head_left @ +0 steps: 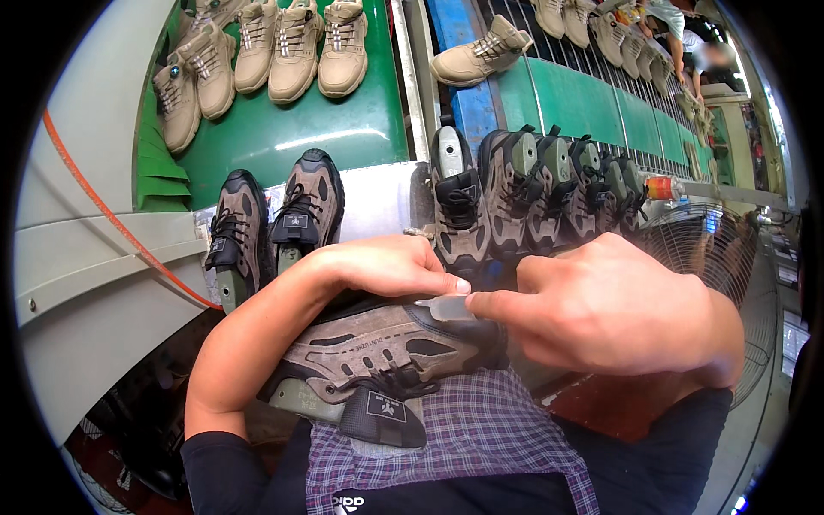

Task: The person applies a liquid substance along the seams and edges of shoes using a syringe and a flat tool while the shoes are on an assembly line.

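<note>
A brown-grey and black lace-up shoe (356, 348) lies on its side across my lap, a green shoe last (302, 401) showing at its opening. My left hand (390, 266) is closed at the shoe's sole edge, thumb toward the toe; its other fingers are mostly hidden. From the right, my right hand (609, 305) is closed, its fingertips pinching a thin, flat grey piece (450, 308) against the toe. Whether this piece is a blade or a strip of material is unclear. The left thumb tip is close to its upper edge.
Two similar shoes (311, 202) stand beyond my left arm; a row of them (506, 184) with lasts is ahead. Beige shoes (292, 51) sit on a green surface (283, 154). A wire fan guard (712, 257) stands at right. Another person (717, 69) is far right.
</note>
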Motion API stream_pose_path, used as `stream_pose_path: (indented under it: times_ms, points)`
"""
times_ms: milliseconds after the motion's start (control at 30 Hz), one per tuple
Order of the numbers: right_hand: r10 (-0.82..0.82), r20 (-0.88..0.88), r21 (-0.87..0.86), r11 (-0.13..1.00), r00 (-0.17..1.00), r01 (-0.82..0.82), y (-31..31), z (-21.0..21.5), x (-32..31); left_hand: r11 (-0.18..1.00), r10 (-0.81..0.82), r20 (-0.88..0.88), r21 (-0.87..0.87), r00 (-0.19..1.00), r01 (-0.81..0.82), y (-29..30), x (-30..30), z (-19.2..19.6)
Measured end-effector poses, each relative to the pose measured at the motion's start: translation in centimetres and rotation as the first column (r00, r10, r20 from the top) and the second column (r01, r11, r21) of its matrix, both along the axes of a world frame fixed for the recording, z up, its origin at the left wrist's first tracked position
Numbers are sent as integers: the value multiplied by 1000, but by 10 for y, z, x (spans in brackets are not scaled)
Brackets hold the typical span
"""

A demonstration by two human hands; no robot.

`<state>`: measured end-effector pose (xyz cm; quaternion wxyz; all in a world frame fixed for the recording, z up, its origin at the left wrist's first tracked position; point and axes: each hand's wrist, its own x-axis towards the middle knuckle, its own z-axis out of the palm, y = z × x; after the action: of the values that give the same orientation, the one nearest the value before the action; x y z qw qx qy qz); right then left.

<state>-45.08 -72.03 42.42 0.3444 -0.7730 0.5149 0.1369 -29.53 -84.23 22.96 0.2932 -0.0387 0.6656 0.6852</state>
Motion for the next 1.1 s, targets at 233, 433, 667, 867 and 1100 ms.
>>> stream_pose_path:
  times_ms: [233, 433, 667, 867, 1100]
  points:
    - [2, -15, 37, 999, 1000, -2, -4, 4, -2, 1000, -9, 9, -2, 1000, 9, -2, -2, 2]
    - [13, -38, 32, 999, 999, -11, -1, 7, -8, 1000, -7, 22, -3, 1000, 7, -5, -2, 6]
    - [-20, -77, 52, 998, 997, 24, 8, 10, -14, 1000, 1, 44, -17, 999, 0, -6, 0, 0]
    - [-83, -56, 49, 995, 995, 85, 20, 15, -20, 1000, 14, 72, 12, 997, -15, -6, 1, -4]
    - [-174, -59, 67, 982, 983, 178, 40, 21, -22, 1000, 23, 63, 0, 998, -23, -8, 1, -5]
